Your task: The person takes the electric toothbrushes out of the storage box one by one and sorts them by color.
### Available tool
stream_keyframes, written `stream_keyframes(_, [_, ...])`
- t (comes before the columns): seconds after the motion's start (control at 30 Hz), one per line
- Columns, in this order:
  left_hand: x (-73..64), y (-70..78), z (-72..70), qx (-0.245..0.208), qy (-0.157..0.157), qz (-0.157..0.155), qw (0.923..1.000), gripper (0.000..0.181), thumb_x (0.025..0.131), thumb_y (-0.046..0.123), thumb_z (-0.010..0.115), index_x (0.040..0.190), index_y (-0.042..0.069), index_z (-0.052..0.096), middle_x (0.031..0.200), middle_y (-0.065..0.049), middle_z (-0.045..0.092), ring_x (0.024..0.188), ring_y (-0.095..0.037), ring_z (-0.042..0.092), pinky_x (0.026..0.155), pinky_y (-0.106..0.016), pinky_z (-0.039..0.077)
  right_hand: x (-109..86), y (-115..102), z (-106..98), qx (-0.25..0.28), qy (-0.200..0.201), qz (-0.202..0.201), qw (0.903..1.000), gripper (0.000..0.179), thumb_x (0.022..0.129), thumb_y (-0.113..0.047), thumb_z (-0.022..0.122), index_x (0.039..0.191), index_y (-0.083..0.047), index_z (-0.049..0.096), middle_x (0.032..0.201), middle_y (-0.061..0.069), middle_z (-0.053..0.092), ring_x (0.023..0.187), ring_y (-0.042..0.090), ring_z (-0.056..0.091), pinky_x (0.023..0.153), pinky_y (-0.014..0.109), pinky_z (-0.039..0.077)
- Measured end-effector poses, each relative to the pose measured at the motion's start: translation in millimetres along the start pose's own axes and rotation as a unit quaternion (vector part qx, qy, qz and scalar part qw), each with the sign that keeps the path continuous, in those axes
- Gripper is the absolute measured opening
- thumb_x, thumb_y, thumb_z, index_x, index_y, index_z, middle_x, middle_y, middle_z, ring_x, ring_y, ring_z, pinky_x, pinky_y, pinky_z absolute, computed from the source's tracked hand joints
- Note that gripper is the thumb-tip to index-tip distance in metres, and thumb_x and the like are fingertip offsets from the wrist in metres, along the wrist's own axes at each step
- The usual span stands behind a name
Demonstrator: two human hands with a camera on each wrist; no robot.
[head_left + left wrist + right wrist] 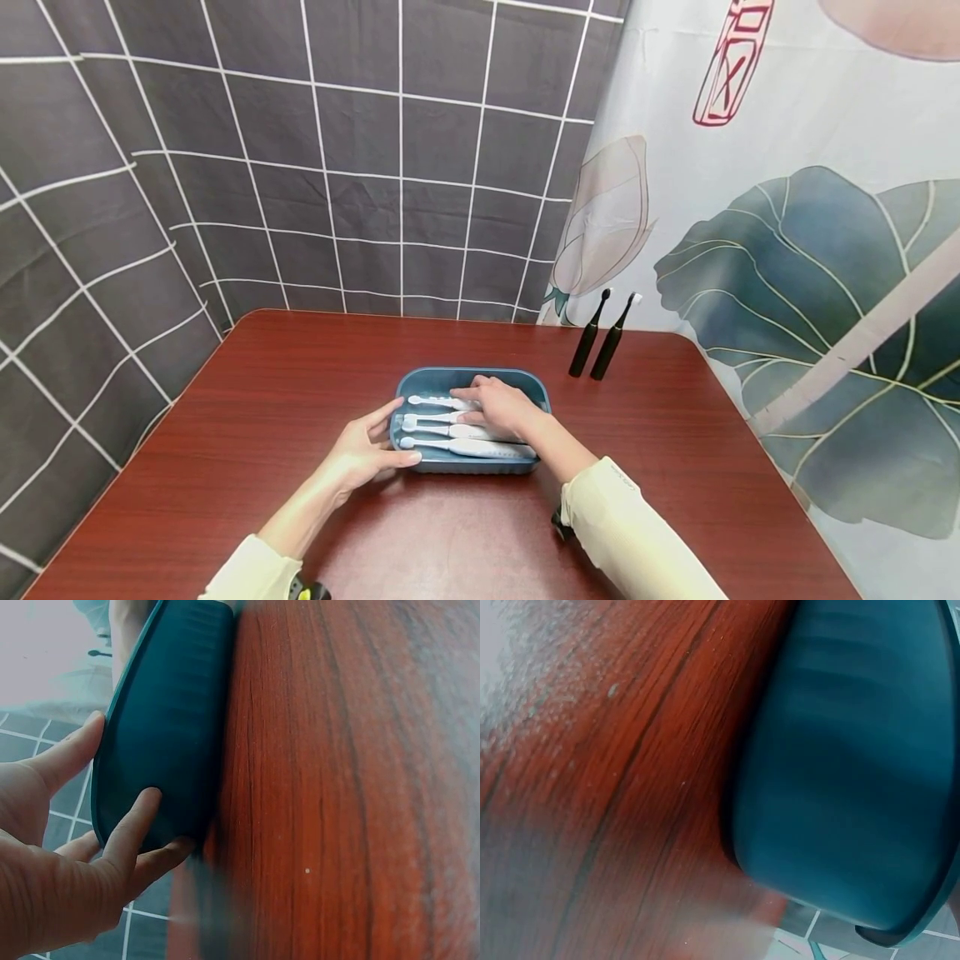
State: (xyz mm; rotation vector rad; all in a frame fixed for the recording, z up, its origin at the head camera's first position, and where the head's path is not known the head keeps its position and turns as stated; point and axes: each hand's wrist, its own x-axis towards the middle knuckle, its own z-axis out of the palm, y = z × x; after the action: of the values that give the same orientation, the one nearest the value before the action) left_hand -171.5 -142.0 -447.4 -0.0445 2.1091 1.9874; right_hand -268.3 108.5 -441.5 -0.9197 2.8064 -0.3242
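Several white electric toothbrushes (480, 448) lie side by side in a blue plastic bin (471, 468), heads toward its left end. My right hand (504, 408) reaches into the bin from the right, its index finger and thumb on either side of the rearmost white toothbrush (429, 401). The hand covers most of that brush's handle and parts of its neighbours. At the bin's left end, my left hand (362, 450) holds the bin, thumb at the front corner and fingers against the end wall. In the left wrist view, fingertips (150, 799) press the outside wall.
Two black electric toothbrushes (609, 348) lie at the back right of the red-brown wooden table (300, 367). Behind the table hangs a grey grid-patterned cloth (360, 192), with a flower-printed curtain (675, 150) to the right.
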Motion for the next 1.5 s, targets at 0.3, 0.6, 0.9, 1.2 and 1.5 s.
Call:
stream_keyframes(0.3, [-0.9, -1.2, -0.1, 0.011, 0.005, -0.002, 0.9999, 0.096, 0.073, 0.005, 0.09, 0.155, 0.016, 0.041, 0.148, -0.025, 0.047, 0.121, -0.04, 0.06, 0.082, -0.041, 0.057, 0.1, -0.2, 0.5, 0.011, -0.002, -0.004, 0.9999, 0.051, 0.098, -0.04, 0.065, 0.145, -0.024, 0.057, 0.122, 0.001, 0.057, 0.104, 0.016, 0.051, 0.081, 0.032, 0.046])
stream_keyframes(0.6, [-0.3, -3.4, 0.6, 0.003, 0.006, 0.0, 1.0, 0.096, 0.073, 0.004, 0.09, 0.155, 0.015, 0.041, 0.147, -0.025, 0.047, 0.119, -0.039, 0.061, 0.08, -0.04, 0.057, 0.5, 0.4, 2.5, 0.018, 0.013, -0.008, 0.9997, 0.043, 0.096, -0.04, 0.068, 0.137, -0.024, 0.065, 0.113, -0.001, 0.058, 0.097, 0.013, 0.052, 0.077, 0.031, 0.046])
stream_keyframes(0.9, [0.4, -4.3, 2.0, -0.001, 0.006, 0.003, 1.0, 0.095, 0.073, 0.004, 0.09, 0.154, 0.013, 0.042, 0.146, -0.026, 0.048, 0.118, -0.038, 0.062, 0.078, -0.039, 0.057, -0.7, 0.5, 1.4, 0.028, 0.022, -0.004, 0.9993, 0.037, 0.095, -0.04, 0.07, 0.13, -0.027, 0.07, 0.106, -0.005, 0.06, 0.087, 0.011, 0.053, 0.067, 0.028, 0.045])
stream_keyframes(1.2, [0.4, -3.2, 2.9, -0.003, 0.004, 0.004, 1.0, 0.096, 0.073, 0.004, 0.09, 0.155, 0.013, 0.041, 0.147, -0.025, 0.048, 0.118, -0.039, 0.062, 0.078, -0.04, 0.058, -8.1, 3.3, -7.1, 0.082, 0.082, -0.014, 0.9931, 0.037, 0.093, -0.039, 0.072, 0.129, -0.026, 0.071, 0.101, -0.008, 0.06, 0.079, 0.009, 0.053, 0.063, 0.029, 0.044])
stream_keyframes(1.5, [0.5, -2.4, 2.8, 0.001, 0.007, 0.01, 0.9999, 0.097, 0.072, 0.003, 0.09, 0.155, 0.012, 0.04, 0.145, -0.026, 0.05, 0.117, -0.038, 0.063, 0.078, -0.038, 0.057, -13.9, 9.6, -22.6, 0.161, 0.201, -0.054, 0.9648, 0.037, 0.089, -0.027, 0.078, 0.123, -0.016, 0.074, 0.092, -0.007, 0.062, 0.074, 0.009, 0.056, 0.061, 0.028, 0.046])
